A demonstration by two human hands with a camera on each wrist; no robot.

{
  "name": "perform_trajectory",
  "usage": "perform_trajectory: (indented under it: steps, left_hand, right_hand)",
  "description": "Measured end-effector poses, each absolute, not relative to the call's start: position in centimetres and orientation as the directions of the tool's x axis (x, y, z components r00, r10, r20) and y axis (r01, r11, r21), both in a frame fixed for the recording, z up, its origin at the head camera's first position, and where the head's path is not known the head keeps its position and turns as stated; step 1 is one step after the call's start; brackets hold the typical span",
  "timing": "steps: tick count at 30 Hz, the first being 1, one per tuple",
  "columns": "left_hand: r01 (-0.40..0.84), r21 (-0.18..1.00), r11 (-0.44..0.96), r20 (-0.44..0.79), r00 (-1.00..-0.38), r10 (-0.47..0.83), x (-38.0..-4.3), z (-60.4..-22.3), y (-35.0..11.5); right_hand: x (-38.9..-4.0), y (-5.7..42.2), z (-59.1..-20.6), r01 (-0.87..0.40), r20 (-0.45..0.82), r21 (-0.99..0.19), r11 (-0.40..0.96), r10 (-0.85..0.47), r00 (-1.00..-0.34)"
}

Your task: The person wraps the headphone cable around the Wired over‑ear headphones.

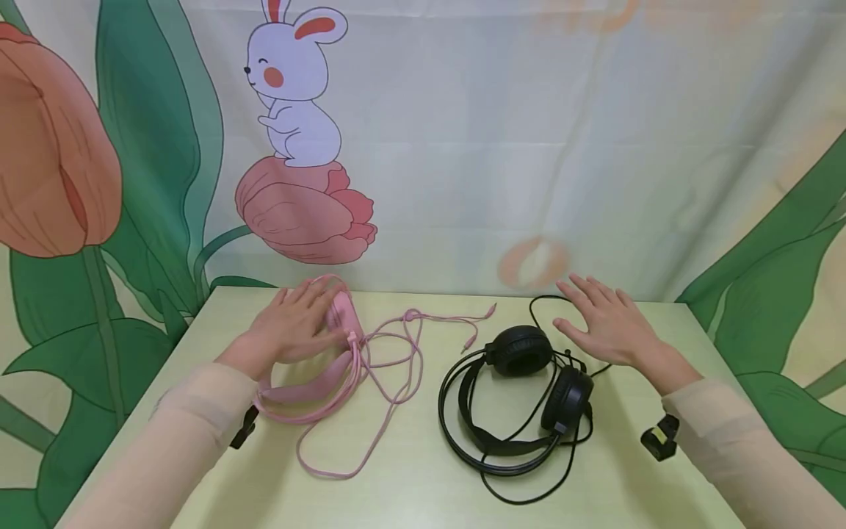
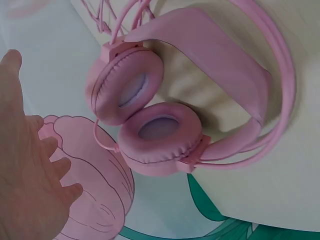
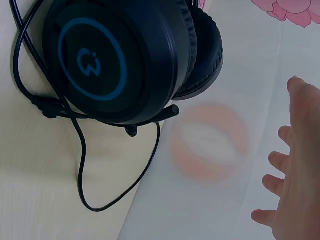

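Pink headphones [image 2: 220, 60] lie on the left part of the table, their two padded ear cups [image 2: 160, 132] side by side in the left wrist view. My left hand [image 1: 294, 323] is held over them with fingers extended, hiding part of the cups in the head view. Black headphones [image 1: 499, 448] lie right of the middle, one ear cup showing a blue ring and logo [image 3: 90, 62] in the right wrist view. Beyond their cups, to the right, my right hand [image 1: 611, 327] hovers with its fingers spread and nothing in it.
A thin pink cable [image 1: 377, 433] loops between the two headsets and ends in two plugs [image 1: 485, 314]. The black cable [image 1: 522, 502] curls around the black set. A printed curtain [image 1: 449, 184] hangs behind the pale table [image 1: 390, 503]. Each wrist carries a small black camera [image 1: 661, 437].
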State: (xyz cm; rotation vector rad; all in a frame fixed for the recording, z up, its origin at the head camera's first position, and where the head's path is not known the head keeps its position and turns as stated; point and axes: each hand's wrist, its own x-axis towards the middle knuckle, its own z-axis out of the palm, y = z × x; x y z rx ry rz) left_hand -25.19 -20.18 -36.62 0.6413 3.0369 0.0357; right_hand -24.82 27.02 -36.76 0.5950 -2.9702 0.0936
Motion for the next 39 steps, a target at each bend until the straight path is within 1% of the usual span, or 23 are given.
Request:
perform_trajectory:
  steps: [9, 22, 31, 39]
  left_hand:
    - [0.384, 0.038, 0.923, 0.013, -0.923, 0.384, -24.3, -37.2, -22.2]
    - [0.333, 0.028, 0.942, 0.001, -0.943, 0.333, -23.6, -38.7, -25.2]
    - [0.296, 0.036, 0.955, -0.002, -0.955, 0.296, -22.9, -39.4, -26.8]
    - [0.262, 0.029, 0.965, 0.003, -0.965, 0.262, -22.7, -39.8, -28.0]
  right_hand:
    - [-24.5, 26.6, -37.4, -0.408, 0.203, -0.029, 0.912, -0.395, -0.896]
    - [-24.4, 25.8, -38.1, -0.417, 0.347, -0.042, 0.908, -0.378, -0.858]
    - [-24.3, 25.5, -38.4, -0.422, 0.400, -0.029, 0.906, -0.377, -0.836]
    - [-24.2, 25.0, -38.5, -0.426, 0.416, -0.034, 0.904, -0.375, -0.828]
